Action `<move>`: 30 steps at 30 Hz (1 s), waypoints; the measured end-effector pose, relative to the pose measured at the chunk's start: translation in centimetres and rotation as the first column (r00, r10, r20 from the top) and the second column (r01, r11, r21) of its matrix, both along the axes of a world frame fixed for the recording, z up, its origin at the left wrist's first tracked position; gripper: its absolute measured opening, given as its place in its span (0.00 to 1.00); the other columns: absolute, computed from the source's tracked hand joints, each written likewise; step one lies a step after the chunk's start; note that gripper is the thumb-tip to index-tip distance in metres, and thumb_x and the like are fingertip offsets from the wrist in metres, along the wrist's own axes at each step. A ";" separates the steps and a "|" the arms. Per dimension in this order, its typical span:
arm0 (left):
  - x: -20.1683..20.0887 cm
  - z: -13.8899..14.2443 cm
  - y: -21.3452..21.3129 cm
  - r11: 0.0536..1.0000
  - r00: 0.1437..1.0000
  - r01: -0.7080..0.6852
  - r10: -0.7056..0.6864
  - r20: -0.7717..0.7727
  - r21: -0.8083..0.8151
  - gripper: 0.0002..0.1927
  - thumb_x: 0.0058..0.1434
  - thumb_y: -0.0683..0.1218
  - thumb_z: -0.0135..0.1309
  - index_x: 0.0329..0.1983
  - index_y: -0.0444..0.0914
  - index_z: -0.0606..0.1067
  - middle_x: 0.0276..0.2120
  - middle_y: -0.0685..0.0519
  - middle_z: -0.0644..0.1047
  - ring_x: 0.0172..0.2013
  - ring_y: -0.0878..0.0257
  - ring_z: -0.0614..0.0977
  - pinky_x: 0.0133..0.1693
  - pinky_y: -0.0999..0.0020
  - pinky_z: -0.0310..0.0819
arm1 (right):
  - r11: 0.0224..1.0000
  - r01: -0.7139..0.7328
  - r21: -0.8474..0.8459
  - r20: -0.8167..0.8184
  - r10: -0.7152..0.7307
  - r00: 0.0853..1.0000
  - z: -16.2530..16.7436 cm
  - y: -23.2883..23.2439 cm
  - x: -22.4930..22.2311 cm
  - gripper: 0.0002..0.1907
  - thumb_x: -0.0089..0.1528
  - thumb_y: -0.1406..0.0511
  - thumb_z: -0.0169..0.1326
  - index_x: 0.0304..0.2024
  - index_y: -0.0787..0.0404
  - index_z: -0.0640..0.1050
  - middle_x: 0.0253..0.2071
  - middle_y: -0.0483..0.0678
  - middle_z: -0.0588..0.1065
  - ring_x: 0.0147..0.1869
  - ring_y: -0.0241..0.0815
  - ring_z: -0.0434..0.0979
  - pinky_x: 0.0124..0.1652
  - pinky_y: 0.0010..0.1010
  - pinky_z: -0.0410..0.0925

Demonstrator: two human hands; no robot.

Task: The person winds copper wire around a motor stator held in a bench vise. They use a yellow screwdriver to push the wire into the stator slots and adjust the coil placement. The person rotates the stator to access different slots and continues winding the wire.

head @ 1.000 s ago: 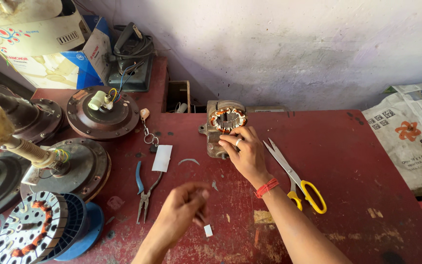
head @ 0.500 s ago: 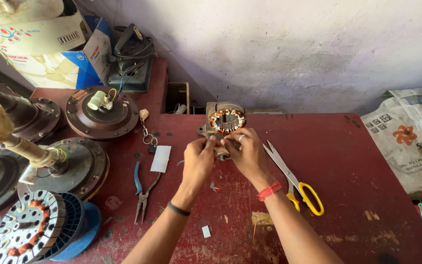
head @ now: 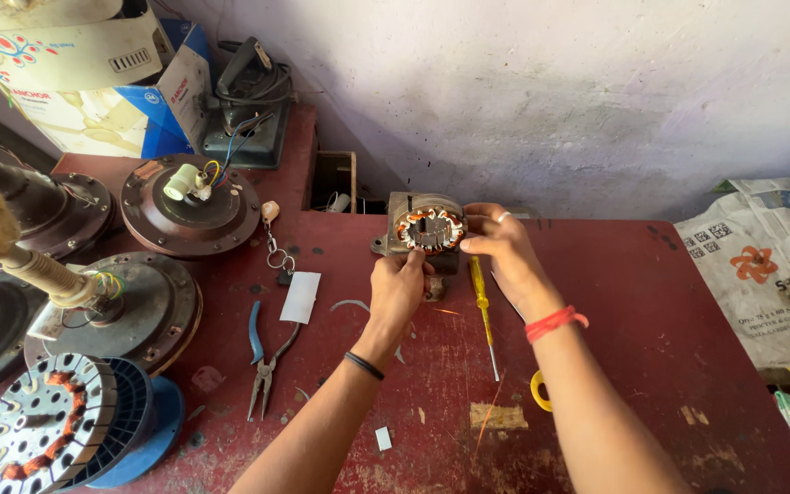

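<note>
A small round motor core with copper wire coils and orange paper bits [head: 429,229] sat on a grey metal block at the far side of the dark red metal table [head: 669,311], close to the white wall. Both hands were on it. The left hand [head: 398,288] was curled up from below, its fingertips pinching the near edge of the core. The right hand [head: 503,247], with a silver ring and a red thread at the wrist, came in from the right side, and its fingers were bent and pressed on the core's right rim. Neither hand was loose or flat.

To do this well, I think the fingers should hold only the metal rim and not squash the thin copper wires, since those look easy to bend. Both hands should keep the core level so it does not slip off the block.

A thin screwdriver with a yellow handle [head: 479,293] lay just near the core, between the two arms. Blue-handled pliers [head: 262,361] lay to the left, beside a white paper card [head: 301,297]. Big round brown fan motors [head: 189,206] stood further left. A folded newspaper [head: 761,274] lay at the far right.
</note>
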State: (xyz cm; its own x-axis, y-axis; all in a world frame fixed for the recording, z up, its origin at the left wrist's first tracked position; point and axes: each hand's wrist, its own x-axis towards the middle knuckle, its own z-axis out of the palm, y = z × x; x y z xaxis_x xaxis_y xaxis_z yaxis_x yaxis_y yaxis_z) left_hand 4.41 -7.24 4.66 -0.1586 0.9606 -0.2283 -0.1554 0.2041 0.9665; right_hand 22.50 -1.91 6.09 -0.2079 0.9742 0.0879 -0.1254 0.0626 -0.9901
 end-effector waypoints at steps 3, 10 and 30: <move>0.5 0.0 0.3 1.000 1.000 -0.022 0.022 -0.023 -0.017 0.21 0.68 0.49 0.48 0.26 0.30 0.77 0.16 0.53 0.74 0.16 0.68 0.71 0.21 0.68 0.65 | 0.967 -0.250 -0.048 -0.034 0.248 0.968 0.8 1.9 0.5 0.27 0.52 0.69 0.58 0.55 0.67 0.73 0.49 0.51 0.77 0.56 0.41 0.74 0.59 0.32 0.63; 2.4 -0.1 -0.1 0.992 0.990 -0.119 0.121 0.076 -0.028 0.21 0.71 0.50 0.45 0.26 0.33 0.76 0.15 0.53 0.73 0.14 0.69 0.69 0.17 0.69 0.62 | 0.923 -0.373 -0.091 0.141 0.383 0.913 1.8 4.4 0.8 0.23 0.50 0.64 0.62 0.46 0.69 0.77 0.43 0.49 0.78 0.51 0.42 0.73 0.57 0.33 0.62; 1.6 0.3 -1.2 0.992 0.989 -0.108 0.101 -0.113 -0.065 0.21 0.66 0.54 0.54 0.26 0.33 0.79 0.17 0.52 0.78 0.16 0.68 0.74 0.20 0.68 0.67 | 0.949 -0.306 -0.080 0.157 0.315 0.936 -0.7 3.3 -0.7 0.29 0.45 0.70 0.67 0.51 0.66 0.80 0.47 0.47 0.81 0.52 0.39 0.77 0.58 0.33 0.66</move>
